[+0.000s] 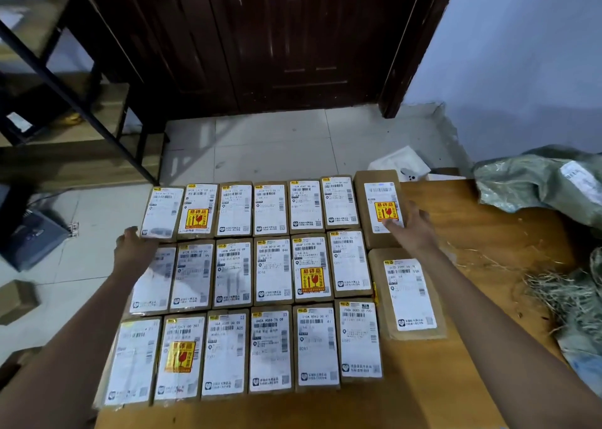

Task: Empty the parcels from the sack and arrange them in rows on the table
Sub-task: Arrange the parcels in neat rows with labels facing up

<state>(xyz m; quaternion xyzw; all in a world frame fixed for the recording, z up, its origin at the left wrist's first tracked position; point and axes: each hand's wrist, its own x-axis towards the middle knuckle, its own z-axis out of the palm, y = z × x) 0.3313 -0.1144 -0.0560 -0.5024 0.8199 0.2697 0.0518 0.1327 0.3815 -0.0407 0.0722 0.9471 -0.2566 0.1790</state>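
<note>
Head view is showing the parcels lying label-up in three rows on the table, and I am squaring up the far row from both ends.

On the left, my left hand is reaching to the end parcel of the far row. The fingers are resting against its near left corner; they are loose, not closed around anything. To do this well, I think I should push flat with the fingertips, not lift, so the labels are staying face up. The left column is sitting at the very edge of the table, so I am judging that any push outward could drop a parcel to the floor. The push must go toward the middle.

In the middle, the parcels are lying side by side, edges touching or almost. They are looking straight enough, and I would leave them.

On the right, my right hand is lying open and flat on the bigger parcel with the red and yellow sticker, pressing it, not gripping it. This one is sitting a bit farther back than its row. I am thinking to slide it gently toward me and left until it meets its neighbour.

At the far right, the sack is lying crumpled on the table; whether it is empty I cannot tell.
</note>
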